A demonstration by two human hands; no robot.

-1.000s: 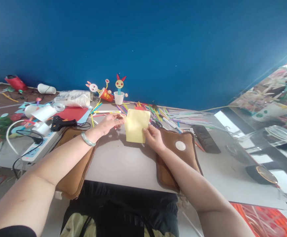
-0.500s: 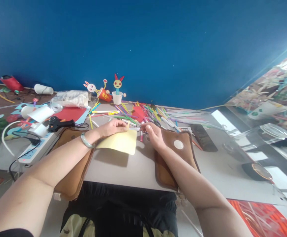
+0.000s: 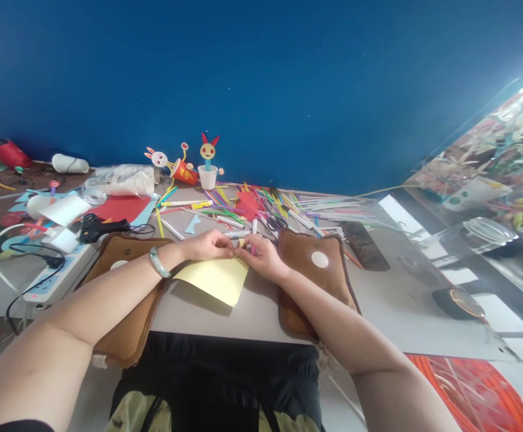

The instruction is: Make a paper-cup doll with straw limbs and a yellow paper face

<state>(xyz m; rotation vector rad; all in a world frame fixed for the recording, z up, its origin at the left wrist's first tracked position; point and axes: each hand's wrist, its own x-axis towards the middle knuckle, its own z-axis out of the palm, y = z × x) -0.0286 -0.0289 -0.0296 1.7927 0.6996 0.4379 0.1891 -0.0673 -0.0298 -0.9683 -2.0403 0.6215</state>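
A sheet of yellow paper [image 3: 216,279] hangs above the table from my two hands, its lower corner pointing toward me. My left hand [image 3: 207,246], with a pale bangle at the wrist, is closed on the top edge. My right hand [image 3: 263,257] meets it there, thumb and fingers pinched on the paper's upper right corner. A small yellow bit sticks up between the fingertips; whether it is folded or cut from the sheet I cannot tell. Behind the right fingers shows part of a pink-and-white pen [image 3: 254,240]. Scissors [image 3: 277,222] lie just beyond that hand.
Brown cushion-like pads [image 3: 310,288] lie under both forearms. Several coloured sticks and markers [image 3: 225,213] spread along the wall. A glue gun [image 3: 101,227] and a power strip [image 3: 49,276] are at left, a dark phone [image 3: 364,246] at right. A white cup figure [image 3: 208,177] stands behind.
My right hand has moved left to join the left hand at the paper's top edge. The sheet has turned slightly, its lower corner now nearer me. The view has shifted a little.
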